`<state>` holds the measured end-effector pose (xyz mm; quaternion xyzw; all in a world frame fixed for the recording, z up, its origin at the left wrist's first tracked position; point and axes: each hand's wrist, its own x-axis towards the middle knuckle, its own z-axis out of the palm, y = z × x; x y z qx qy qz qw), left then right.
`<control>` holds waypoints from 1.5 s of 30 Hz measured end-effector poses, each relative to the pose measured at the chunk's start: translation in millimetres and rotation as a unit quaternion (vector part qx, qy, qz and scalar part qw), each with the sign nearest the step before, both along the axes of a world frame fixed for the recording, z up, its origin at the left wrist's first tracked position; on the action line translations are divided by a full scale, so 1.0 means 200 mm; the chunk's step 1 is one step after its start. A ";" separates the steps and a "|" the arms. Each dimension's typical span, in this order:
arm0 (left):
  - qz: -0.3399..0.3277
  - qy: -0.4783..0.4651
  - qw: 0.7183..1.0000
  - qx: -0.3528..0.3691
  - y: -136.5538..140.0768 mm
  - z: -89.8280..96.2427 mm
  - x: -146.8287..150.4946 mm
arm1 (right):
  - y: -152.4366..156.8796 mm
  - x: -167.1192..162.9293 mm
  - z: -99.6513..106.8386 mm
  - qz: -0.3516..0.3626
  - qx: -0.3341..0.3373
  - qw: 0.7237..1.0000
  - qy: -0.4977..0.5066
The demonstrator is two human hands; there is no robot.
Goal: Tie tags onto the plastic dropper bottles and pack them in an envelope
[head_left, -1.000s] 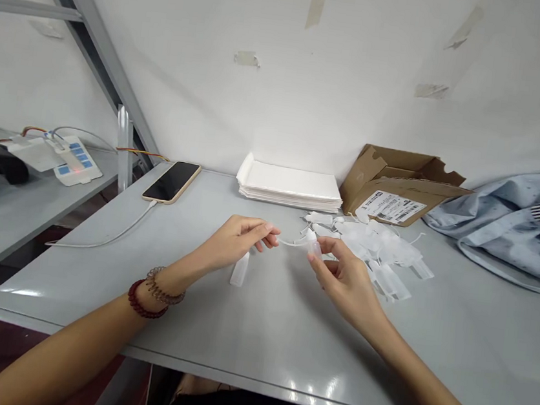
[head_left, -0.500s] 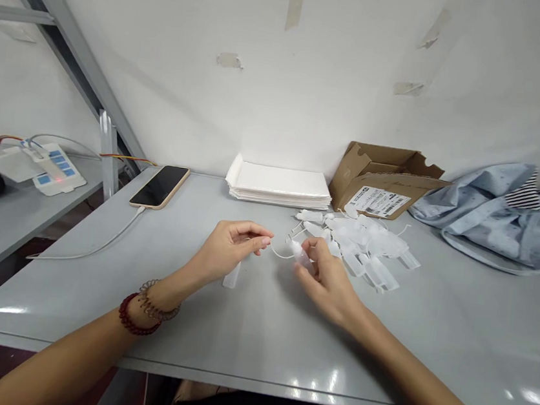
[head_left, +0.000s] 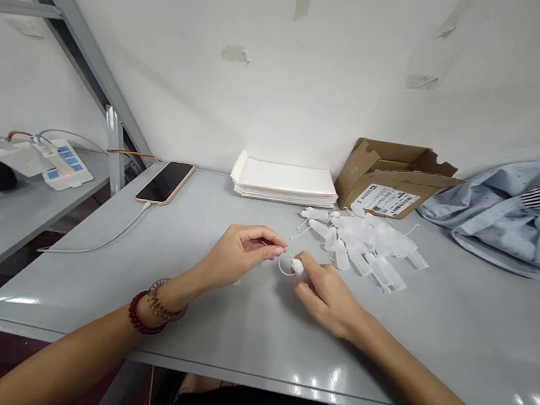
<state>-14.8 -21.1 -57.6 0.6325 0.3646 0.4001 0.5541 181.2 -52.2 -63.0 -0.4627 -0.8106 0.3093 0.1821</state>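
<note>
A small translucent squeeze bottle (head_left: 297,267) with a white top and a thin needle-like tip is held between the thumb and fingers of my right hand (head_left: 330,295). Its tip points up and left, toward my left hand (head_left: 245,252). A thin white strap (head_left: 280,269) curves from the bottle's top to my left fingertips, which are pinched on its end. What sits at that end is mostly covered by the fingers. A pile of similar bottles (head_left: 373,240) lies just beyond my right hand. Under my left hand, a sliver of a white piece (head_left: 237,282) shows on the table.
Against the wall lies a stack of white envelopes (head_left: 286,177), beside an open cardboard box (head_left: 393,184). Light blue cloth (head_left: 497,215) is heaped at the right. A phone (head_left: 165,183) on a charging cable (head_left: 117,237) lies left. A power strip (head_left: 67,163) sits on the neighbouring table.
My left hand has moved right, nearer the bottle's tip. The bottle has turned in my right hand so its top faces me more, and the strap bends more tightly. The view has shifted slightly.
</note>
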 end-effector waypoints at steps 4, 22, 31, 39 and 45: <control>-0.004 -0.005 1.000 -0.007 -0.01 0.00 0.00 | 0.00 0.00 -0.01 0.004 -0.003 1.000 0.002; 0.002 0.000 1.000 -0.025 -0.01 0.01 0.00 | 0.00 0.00 0.01 -0.006 -0.027 0.999 0.041; 0.001 0.001 0.999 -0.032 -0.01 0.00 0.01 | -0.01 0.00 0.01 -0.010 -0.039 0.998 0.041; 0.004 0.007 1.000 -0.029 -0.01 -0.01 0.00 | 0.00 0.00 0.01 -0.011 -0.034 0.999 0.038; 0.003 -0.001 0.999 -0.039 0.00 0.00 0.00 | 0.00 0.00 0.01 -0.015 -0.036 0.998 0.042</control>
